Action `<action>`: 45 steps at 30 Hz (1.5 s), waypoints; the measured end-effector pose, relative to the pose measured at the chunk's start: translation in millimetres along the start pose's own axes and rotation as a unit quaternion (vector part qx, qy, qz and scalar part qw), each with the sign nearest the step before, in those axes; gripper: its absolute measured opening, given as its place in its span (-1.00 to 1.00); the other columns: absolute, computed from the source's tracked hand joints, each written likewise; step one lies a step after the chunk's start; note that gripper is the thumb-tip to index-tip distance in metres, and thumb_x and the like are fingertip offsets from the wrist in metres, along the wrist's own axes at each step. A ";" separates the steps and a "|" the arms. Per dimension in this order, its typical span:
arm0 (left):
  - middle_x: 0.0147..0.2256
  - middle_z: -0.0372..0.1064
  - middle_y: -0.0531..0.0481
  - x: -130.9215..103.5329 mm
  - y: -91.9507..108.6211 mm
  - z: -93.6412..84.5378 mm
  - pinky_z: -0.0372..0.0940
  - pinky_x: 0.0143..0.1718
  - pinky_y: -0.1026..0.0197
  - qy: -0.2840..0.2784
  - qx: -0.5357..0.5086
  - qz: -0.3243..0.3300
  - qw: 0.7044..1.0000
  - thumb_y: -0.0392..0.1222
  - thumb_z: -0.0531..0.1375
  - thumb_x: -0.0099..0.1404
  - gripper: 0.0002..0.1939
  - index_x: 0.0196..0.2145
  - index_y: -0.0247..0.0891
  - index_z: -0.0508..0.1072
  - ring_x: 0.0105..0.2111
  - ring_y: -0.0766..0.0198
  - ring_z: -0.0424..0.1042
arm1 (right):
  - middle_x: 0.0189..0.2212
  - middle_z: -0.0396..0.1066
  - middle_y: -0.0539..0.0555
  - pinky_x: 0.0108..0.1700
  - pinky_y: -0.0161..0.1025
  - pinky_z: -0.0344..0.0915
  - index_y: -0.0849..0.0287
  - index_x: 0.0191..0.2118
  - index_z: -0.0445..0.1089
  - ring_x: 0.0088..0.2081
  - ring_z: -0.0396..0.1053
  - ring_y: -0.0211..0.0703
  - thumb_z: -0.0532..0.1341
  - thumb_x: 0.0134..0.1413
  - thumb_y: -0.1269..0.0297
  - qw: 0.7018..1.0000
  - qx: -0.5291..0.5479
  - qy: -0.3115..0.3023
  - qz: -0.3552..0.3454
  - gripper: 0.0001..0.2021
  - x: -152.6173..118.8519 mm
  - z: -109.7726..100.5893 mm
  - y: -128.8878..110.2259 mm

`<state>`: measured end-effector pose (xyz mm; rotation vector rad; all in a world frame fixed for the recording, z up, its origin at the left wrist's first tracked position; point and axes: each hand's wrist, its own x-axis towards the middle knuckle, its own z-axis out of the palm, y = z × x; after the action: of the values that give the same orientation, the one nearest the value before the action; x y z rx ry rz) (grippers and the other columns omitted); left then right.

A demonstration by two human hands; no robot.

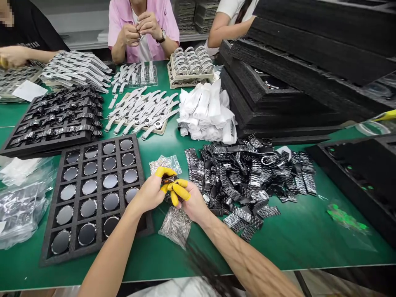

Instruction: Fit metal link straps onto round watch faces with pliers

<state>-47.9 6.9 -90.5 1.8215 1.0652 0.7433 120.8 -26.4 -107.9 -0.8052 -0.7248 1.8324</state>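
Note:
My left hand (pixel 153 189) and my right hand (pixel 188 198), both with yellow finger covers, meet above the green table. Between their closed fingers is a small dark watch part, mostly hidden. To the left, a black foam tray (pixel 99 177) holds round watch faces in its compartments. A pile of black metal watch bands (pixel 247 177) lies right of my hands. Just below them sits a clear bag of small metal pins (pixel 175 225), and behind them is another bag of pins (pixel 163 164).
White watches (pixel 144 111), white wrapped bundles (pixel 207 109) and a tray of black watches (pixel 58 117) stand farther back. Stacked black foam trays (pixel 278 103) rise at the right. Green pieces (pixel 348 218) lie in a bag. Across the table, a person in pink (pixel 142 33) works between two others.

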 end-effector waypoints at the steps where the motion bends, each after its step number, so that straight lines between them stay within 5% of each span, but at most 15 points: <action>1: 0.08 0.54 -0.14 0.1 -0.5 -0.6 0.44 0.14 0.01 0.000 0.012 0.021 1.000 -0.53 0.12 0.23 -0.43 0.15 -0.18 0.43 0.07 0.08 0.54 | -0.69 0.38 -0.07 -0.63 -0.38 0.03 0.17 -0.40 0.49 -0.69 0.13 -0.37 0.49 0.04 -0.12 1.000 -0.001 0.003 0.001 -0.58 0.3 -0.7 -1.3; 6: 0.19 0.50 -0.12 2.3 -0.4 -5.5 0.38 0.27 -0.05 -0.006 0.073 0.149 0.986 -0.62 0.00 0.19 -0.25 0.25 -0.13 0.44 0.22 0.08 0.46 | -0.71 0.37 -0.06 -0.61 -0.38 0.05 0.19 -0.43 0.51 -0.69 0.18 -0.36 0.48 0.04 -0.11 0.999 -0.018 -0.026 0.011 -0.58 0.8 -6.7 -3.2; 11: 0.20 0.49 -0.09 2.8 -1.7 -7.3 0.42 0.25 0.01 0.006 0.099 0.180 0.979 -0.63 -0.01 0.22 -0.22 0.28 -0.10 0.44 0.22 0.14 0.48 | -0.72 0.37 -0.07 -0.61 -0.36 0.07 0.20 -0.43 0.51 -0.70 0.18 -0.35 0.47 0.05 -0.12 0.999 -0.027 -0.043 0.009 -0.57 1.9 -11.6 0.3; 21: 0.17 0.43 -0.14 1.7 -0.3 -4.7 0.45 0.19 0.01 0.023 0.161 0.159 0.974 -0.60 0.00 0.27 -0.26 0.29 -0.09 0.42 0.16 0.11 0.47 | -0.73 0.30 -0.12 -0.59 -0.35 0.01 0.15 -0.43 0.38 -0.69 0.08 -0.38 0.45 0.10 -0.13 0.999 0.038 -0.012 0.013 -0.55 0.5 -6.1 -1.3; 29: 0.11 0.33 -0.23 0.2 16.2 -1.9 0.40 0.16 -0.10 0.013 0.094 0.166 0.982 -0.21 0.11 0.49 -0.58 0.26 -0.16 0.40 0.11 -0.01 0.42 | -0.73 0.26 -0.16 -0.60 -0.39 -0.02 0.15 -0.42 0.37 -0.69 0.06 -0.40 0.48 0.04 -0.16 0.999 0.028 0.034 -0.003 -0.52 -0.3 -1.4 2.4; 45: 0.00 0.34 -0.13 1.2 15.9 1.0 0.38 0.07 -0.01 0.013 0.033 0.165 0.986 -0.23 0.13 0.47 -0.70 0.11 -0.14 0.43 0.01 0.07 0.41 | -0.73 0.27 -0.16 -0.59 -0.38 -0.01 0.14 -0.42 0.35 -0.69 0.08 -0.40 0.49 0.03 -0.16 0.999 0.010 0.035 -0.004 -0.52 -3.5 2.8 0.3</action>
<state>-40.8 3.6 -76.6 2.0783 0.8199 0.9364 119.6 -30.2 -105.7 -0.8469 -0.6629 1.7930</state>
